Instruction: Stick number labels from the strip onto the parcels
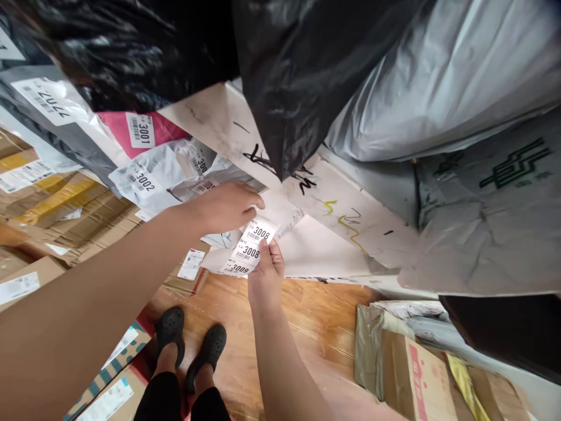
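A strip of white barcode labels (248, 250) printed 3008, 3008 and 3009 is pinched in my right hand (268, 266), between thumb and fingers. Just above the strip's top end is my left hand (232, 204), palm down with fingers loosely bent and a gap between the fingertips; I see nothing in it. Under and beside it lie bagged parcels on a white shelf (315, 237). Among these are a grey-white bag labelled 3002 (142, 178) and a pink bag labelled 3001 (140, 131). Part of the parcels behind my left hand is hidden.
Overhead hang a black plastic bag (289, 76) and a large grey-white bag (438, 82). Cardboard boxes (83, 204) are stacked at left. More boxes and parcels (394, 368) stand at lower right. My feet in black clogs (210, 351) are on the wooden floor (315, 316).
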`<state>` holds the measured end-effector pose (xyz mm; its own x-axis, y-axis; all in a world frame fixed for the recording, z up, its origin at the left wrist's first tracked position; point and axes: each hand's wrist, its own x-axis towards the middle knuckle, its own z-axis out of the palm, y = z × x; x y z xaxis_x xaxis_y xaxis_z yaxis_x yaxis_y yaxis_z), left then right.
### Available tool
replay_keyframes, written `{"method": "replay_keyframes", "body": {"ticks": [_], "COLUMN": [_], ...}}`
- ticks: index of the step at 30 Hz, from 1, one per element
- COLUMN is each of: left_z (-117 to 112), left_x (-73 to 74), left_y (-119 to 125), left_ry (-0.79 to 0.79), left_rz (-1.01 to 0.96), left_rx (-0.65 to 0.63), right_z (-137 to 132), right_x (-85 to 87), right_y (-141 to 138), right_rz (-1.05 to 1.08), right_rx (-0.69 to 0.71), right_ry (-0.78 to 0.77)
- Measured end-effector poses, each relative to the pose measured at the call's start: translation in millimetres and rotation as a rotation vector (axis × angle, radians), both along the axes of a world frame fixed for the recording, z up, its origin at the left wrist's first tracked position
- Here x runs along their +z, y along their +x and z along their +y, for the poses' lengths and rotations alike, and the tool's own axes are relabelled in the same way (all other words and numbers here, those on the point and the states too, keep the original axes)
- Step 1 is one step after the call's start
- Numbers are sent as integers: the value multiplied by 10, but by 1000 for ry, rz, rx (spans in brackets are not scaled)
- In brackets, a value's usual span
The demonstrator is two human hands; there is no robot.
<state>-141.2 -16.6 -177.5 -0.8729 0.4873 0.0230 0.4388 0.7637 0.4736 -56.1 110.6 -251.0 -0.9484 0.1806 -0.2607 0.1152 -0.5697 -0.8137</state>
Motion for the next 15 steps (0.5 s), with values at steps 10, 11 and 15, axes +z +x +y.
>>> {"method": "replay_keyframes", "body": {"ticks": [10, 11, 15], "left_z": [-5, -8, -10], "left_x": [-38, -52, -79], "left_y": [-2, -10, -34], "left_ry": [49, 48, 42], "left_rz": [-40, -35, 3], "left_rx": [51, 31, -7], "right_z": [-71, -79, -132], "right_x": [44, 48, 45], "right_y": [-33, -33, -65], "right_rz": [-7, -9, -25], "right_rx": [2, 4, 3], "right_ry": [-29, -31, -30]}}
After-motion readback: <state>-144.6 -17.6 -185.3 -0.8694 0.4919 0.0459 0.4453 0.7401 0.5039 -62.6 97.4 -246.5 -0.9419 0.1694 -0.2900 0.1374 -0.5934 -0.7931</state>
